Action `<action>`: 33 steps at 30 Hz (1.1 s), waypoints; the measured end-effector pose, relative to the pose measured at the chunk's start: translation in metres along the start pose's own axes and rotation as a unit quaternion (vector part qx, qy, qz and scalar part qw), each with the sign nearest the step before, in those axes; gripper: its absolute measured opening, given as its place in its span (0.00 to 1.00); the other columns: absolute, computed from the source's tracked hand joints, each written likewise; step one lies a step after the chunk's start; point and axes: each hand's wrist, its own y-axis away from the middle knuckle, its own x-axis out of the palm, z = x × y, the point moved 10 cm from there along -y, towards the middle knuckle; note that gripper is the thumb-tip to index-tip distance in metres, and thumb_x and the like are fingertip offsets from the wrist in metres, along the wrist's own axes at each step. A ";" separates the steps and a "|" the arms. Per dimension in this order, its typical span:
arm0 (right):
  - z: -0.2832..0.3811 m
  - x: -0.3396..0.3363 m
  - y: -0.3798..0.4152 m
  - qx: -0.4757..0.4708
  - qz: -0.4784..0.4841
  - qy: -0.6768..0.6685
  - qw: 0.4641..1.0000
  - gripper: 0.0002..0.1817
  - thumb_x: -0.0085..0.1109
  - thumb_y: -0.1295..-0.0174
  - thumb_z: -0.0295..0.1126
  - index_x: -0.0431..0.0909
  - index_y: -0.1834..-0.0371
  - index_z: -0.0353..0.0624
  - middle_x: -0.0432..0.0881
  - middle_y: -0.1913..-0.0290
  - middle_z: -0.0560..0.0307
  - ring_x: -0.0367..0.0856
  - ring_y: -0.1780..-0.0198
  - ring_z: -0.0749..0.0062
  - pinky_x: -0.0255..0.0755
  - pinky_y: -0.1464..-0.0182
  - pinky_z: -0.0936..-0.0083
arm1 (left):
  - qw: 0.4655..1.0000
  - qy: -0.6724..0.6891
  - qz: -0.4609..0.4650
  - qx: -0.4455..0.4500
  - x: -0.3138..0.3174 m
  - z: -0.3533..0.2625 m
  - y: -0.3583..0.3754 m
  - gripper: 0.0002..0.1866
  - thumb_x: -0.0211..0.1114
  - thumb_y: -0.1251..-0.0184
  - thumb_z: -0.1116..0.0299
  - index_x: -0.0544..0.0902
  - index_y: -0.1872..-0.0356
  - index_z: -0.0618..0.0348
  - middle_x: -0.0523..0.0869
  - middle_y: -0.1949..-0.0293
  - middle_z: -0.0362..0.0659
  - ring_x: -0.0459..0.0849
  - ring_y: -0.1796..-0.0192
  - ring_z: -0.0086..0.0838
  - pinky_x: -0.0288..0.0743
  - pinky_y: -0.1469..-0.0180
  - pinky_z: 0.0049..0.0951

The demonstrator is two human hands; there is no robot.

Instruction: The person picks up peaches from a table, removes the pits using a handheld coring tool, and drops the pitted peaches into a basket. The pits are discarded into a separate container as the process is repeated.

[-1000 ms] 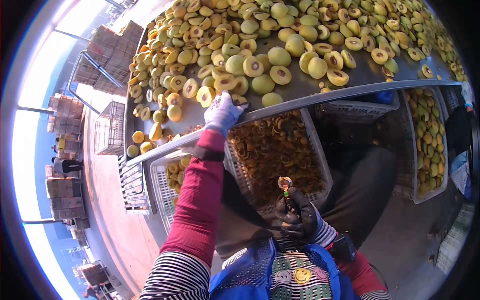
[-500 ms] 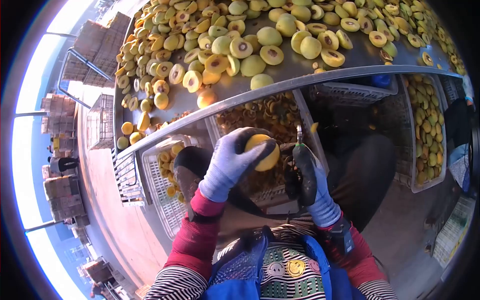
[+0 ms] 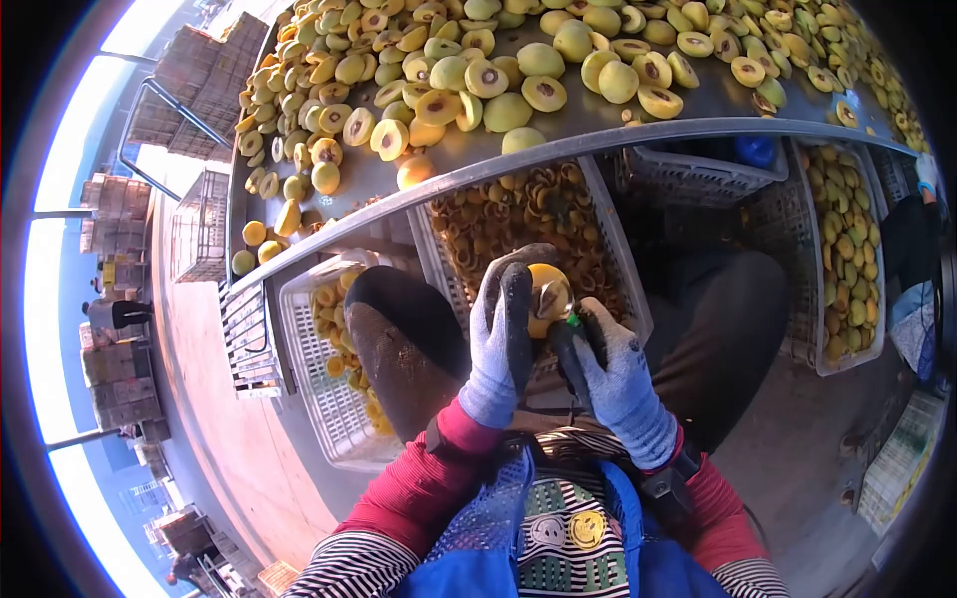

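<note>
My left hand (image 3: 501, 324), in a pale glove with a dark palm, is closed round a yellow peach half (image 3: 539, 279). The peach's cut face is turned toward my right hand, and the dark pit area shows. My right hand (image 3: 613, 364), gloved alike, is closed on a small pitting tool (image 3: 574, 320). Only a bit of green and the metal end of the tool show; the metal end is at the cut face. Below both hands stands a crate (image 3: 620, 249) with brown-orange peelings and scraps in it.
A metal sorting table (image 3: 588, 137) with a raised edge carries many peach halves. At lower left is a white crate (image 3: 317, 424) of orange pieces; a crate of whole fruit (image 3: 847, 269) stands at right. Another person's gloved hand (image 3: 927, 171) shows at the far right edge.
My hands have come together over the scrap crate. The peach half has turned so its cut face shows, and the tool's tip, previously apart from it, is now at the fruit.
</note>
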 end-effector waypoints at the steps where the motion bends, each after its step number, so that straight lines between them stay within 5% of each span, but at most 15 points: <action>1: 0.001 -0.001 0.003 0.002 -0.002 0.000 1.000 0.12 0.56 0.36 0.31 0.71 0.56 0.33 0.77 0.72 0.40 0.81 0.70 0.50 0.72 0.68 0.66 | 1.000 0.000 0.002 -0.002 0.003 -0.002 0.002 0.21 0.51 0.26 0.54 0.75 0.47 0.63 0.80 0.53 0.43 0.79 0.53 0.25 0.73 0.48 0.26; 5: 0.021 -0.006 0.007 -0.067 -0.015 0.080 0.994 0.12 0.54 0.36 0.31 0.72 0.55 0.33 0.77 0.72 0.38 0.79 0.68 0.42 0.71 0.69 0.61 | 0.999 0.032 -0.019 -0.028 0.008 -0.001 0.005 0.18 0.54 0.27 0.58 0.77 0.50 0.63 0.81 0.56 0.43 0.79 0.55 0.24 0.73 0.50 0.25; 7: -0.006 0.007 0.011 0.034 0.048 -0.003 0.998 0.14 0.55 0.36 0.30 0.71 0.52 0.32 0.77 0.71 0.37 0.79 0.66 0.44 0.71 0.66 0.61 | 0.998 0.025 -0.032 -0.048 0.005 0.003 0.009 0.16 0.55 0.28 0.60 0.78 0.52 0.64 0.82 0.57 0.42 0.79 0.55 0.24 0.74 0.51 0.25; 11: -0.027 0.014 0.034 0.048 0.063 0.016 0.997 0.17 0.56 0.37 0.29 0.71 0.48 0.32 0.78 0.61 0.36 0.79 0.60 0.47 0.73 0.60 0.62 | 0.998 -0.068 0.001 -0.010 0.010 -0.001 0.007 0.12 0.57 0.31 0.66 0.79 0.56 0.65 0.82 0.63 0.41 0.79 0.60 0.22 0.73 0.55 0.23; 13: 0.021 0.012 0.048 -0.215 0.011 0.201 0.956 0.22 0.58 0.40 0.26 0.69 0.42 0.32 0.74 0.49 0.36 0.76 0.53 0.49 0.73 0.53 0.62 | 0.997 -0.078 0.023 -0.005 0.015 -0.004 0.007 0.12 0.57 0.30 0.66 0.79 0.56 0.66 0.81 0.63 0.42 0.78 0.61 0.21 0.73 0.56 0.22; 16: 0.024 0.019 0.053 -0.224 0.061 0.208 0.950 0.26 0.61 0.44 0.25 0.68 0.41 0.31 0.70 0.44 0.36 0.74 0.50 0.47 0.72 0.49 0.61 | 0.993 -0.111 0.044 0.008 0.015 -0.006 0.008 0.12 0.57 0.30 0.66 0.80 0.57 0.66 0.82 0.63 0.42 0.78 0.60 0.21 0.73 0.56 0.22; 23: 0.018 0.023 0.057 -0.221 -0.044 0.251 0.941 0.27 0.57 0.41 0.26 0.64 0.38 0.28 0.69 0.42 0.34 0.72 0.46 0.43 0.69 0.43 0.59 | 0.996 -0.076 -0.023 0.037 0.013 -0.006 0.012 0.12 0.55 0.29 0.67 0.78 0.54 0.65 0.82 0.61 0.43 0.79 0.57 0.22 0.73 0.53 0.23; 25: 0.022 0.018 0.048 -0.194 -0.049 0.198 0.959 0.27 0.58 0.45 0.21 0.65 0.40 0.32 0.69 0.45 0.31 0.74 0.52 0.44 0.72 0.52 0.60 | 0.997 -0.060 -0.031 0.047 0.010 -0.004 0.013 0.13 0.55 0.29 0.66 0.77 0.52 0.64 0.82 0.60 0.43 0.79 0.56 0.23 0.73 0.51 0.24; 31: 0.036 0.019 0.047 -0.246 0.033 0.191 0.950 0.25 0.58 0.44 0.22 0.66 0.42 0.32 0.70 0.47 0.36 0.75 0.53 0.46 0.72 0.52 0.61 | 0.993 -0.106 0.010 0.041 0.007 -0.011 0.010 0.11 0.56 0.31 0.67 0.79 0.56 0.65 0.83 0.62 0.44 0.79 0.58 0.22 0.73 0.54 0.23; 33: 0.021 0.023 0.053 -0.234 0.051 0.198 0.951 0.25 0.58 0.44 0.22 0.66 0.41 0.33 0.70 0.47 0.37 0.74 0.52 0.46 0.71 0.51 0.60 | 0.994 -0.098 0.049 -0.027 0.013 -0.003 0.008 0.11 0.56 0.31 0.67 0.80 0.57 0.65 0.83 0.64 0.43 0.79 0.60 0.21 0.73 0.56 0.23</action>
